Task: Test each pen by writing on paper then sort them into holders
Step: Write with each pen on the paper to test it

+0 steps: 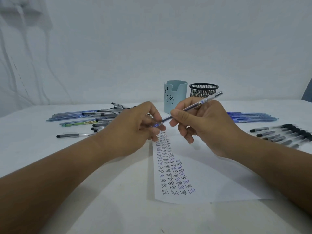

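The white sheet of paper [202, 179] has the word "Test" written on it many times, in rows, in black and blue ink, just below both hands. The small print on the pens is too tiny to read.

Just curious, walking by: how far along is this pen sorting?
Many pens are tested: the paper carries rows of "Test". The right hand holds a pen; the left hand pinches its blue cap. Both holders look empty; piles remain.
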{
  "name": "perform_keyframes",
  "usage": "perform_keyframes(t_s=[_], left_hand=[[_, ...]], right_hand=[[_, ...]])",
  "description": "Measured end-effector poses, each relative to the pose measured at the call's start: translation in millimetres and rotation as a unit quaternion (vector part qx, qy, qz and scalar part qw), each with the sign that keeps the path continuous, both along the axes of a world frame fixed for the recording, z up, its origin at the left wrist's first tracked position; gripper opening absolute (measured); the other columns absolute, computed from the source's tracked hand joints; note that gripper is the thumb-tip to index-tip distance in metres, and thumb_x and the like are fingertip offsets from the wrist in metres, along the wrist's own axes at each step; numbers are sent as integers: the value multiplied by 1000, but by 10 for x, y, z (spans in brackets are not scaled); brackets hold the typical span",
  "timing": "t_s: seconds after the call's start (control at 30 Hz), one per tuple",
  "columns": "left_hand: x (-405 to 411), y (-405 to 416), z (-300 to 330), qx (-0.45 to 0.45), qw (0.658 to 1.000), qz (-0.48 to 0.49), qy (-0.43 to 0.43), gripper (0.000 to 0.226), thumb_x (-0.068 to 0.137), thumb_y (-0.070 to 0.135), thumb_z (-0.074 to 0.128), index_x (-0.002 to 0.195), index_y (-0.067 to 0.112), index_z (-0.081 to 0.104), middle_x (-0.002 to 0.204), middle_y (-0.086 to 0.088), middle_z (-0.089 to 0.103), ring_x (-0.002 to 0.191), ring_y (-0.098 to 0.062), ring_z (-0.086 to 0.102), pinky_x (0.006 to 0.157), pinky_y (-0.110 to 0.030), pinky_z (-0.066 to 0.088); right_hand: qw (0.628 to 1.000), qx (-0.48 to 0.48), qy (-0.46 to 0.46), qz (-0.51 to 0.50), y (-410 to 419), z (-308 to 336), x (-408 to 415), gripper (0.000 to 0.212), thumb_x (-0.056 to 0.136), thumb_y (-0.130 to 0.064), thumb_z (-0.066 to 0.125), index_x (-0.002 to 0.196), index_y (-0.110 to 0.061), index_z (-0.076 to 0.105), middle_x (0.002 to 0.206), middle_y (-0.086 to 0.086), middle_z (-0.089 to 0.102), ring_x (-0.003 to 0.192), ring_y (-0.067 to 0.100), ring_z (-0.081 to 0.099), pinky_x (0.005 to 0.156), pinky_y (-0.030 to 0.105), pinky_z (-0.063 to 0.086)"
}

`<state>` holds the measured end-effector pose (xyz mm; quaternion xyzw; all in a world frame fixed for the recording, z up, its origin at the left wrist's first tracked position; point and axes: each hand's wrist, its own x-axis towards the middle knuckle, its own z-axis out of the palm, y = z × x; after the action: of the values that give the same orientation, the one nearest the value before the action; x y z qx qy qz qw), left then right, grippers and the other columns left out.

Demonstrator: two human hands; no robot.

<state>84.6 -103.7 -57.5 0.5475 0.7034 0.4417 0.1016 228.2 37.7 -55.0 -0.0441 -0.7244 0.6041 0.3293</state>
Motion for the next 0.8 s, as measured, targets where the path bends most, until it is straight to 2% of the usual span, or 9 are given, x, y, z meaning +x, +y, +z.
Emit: perform_keyframes(t_s=[0.1, 0.23, 0.33, 0.4, 0.5, 0.6, 0.67, 0.73, 0.8], left_hand=[[6, -2, 30, 41, 999, 32, -16, 21, 90, 3, 71, 93, 22, 63, 84, -4, 77, 70, -22, 74, 75, -35, 62], [22, 1, 35, 64, 997, 39, -22, 21, 87, 5, 75, 90, 19, 59, 76, 0, 77, 66, -22, 74, 74, -44, 59], [64, 15, -4, 78, 996, 43, 11, 19, 87, 5, 76, 83, 15, 60, 68, 1, 75, 60, -17, 71, 65, -28, 56], [92, 17, -33, 95, 994, 48, 13, 21, 86, 3, 76, 80, 15, 60, 62, 1, 72, 53, -13, 67, 57, -16, 48], [126, 41, -49, 112, 993, 41, -2, 19, 86, 3, 75, 80, 13, 60, 63, -3, 73, 52, -14, 65, 54, -14, 44], [141, 86, -43, 114, 992, 22, -44, 17, 88, 8, 74, 86, 15, 59, 73, -6, 76, 60, -19, 71, 60, -22, 51], [143, 115, -51, 106, 991, 5, -83, 21, 87, 23, 74, 99, 21, 56, 83, -3, 77, 72, -20, 75, 69, -30, 56], [95, 125, -104, 76, 994, 5, -84, 47, 78, 45, 71, 116, 32, 47, 95, 6, 76, 87, -17, 74, 84, -38, 59], [35, 110, -160, 32, 999, 10, -28, 65, 72, 59, 69, 127, 41, 39, 103, 14, 71, 96, -7, 69, 91, -36, 56]], right_hand=[[1000, -9, 5, 6, 7, 7, 5, 21, 78, -19, 72, 88, -2, 66, 76, 16, 71, 51, 21, 56, 43, 28, 45], [999, -34, 13, 14, 23, -6, -2, 19, 84, -18, 68, 87, 0, 67, 78, 18, 72, 53, 24, 59, 45, 28, 47], [1000, -13, 14, 20, 2, -61, -15, 19, 79, -20, 70, 83, -2, 69, 76, 17, 71, 51, 22, 56, 43, 27, 45], [999, -14, 15, 28, 1, -86, -9, 18, 78, -19, 71, 82, -2, 69, 74, 17, 70, 51, 22, 55, 43, 27, 45], [999, -30, 17, 39, 36, -91, 9, 18, 79, -18, 70, 84, -1, 69, 74, 17, 69, 52, 21, 56, 44, 26, 45], [997, -52, 5, 51, 71, -76, -5, 17, 78, -17, 69, 88, -3, 68, 72, 13, 68, 56, 19, 59, 48, 24, 48], [997, -59, -3, 39, 96, -62, -35, 18, 79, -16, 69, 91, -4, 68, 70, 11, 67, 59, 20, 59, 52, 25, 50], [999, -53, -13, 0, 131, -25, -71, 15, 91, -17, 64, 93, -2, 66, 74, 12, 67, 66, 22, 63, 59, 31, 55], [997, -63, -20, -39, 213, 32, -79, 21, 102, -18, 52, 96, -1, 62, 81, 13, 67, 75, 25, 67, 71, 37, 61]])
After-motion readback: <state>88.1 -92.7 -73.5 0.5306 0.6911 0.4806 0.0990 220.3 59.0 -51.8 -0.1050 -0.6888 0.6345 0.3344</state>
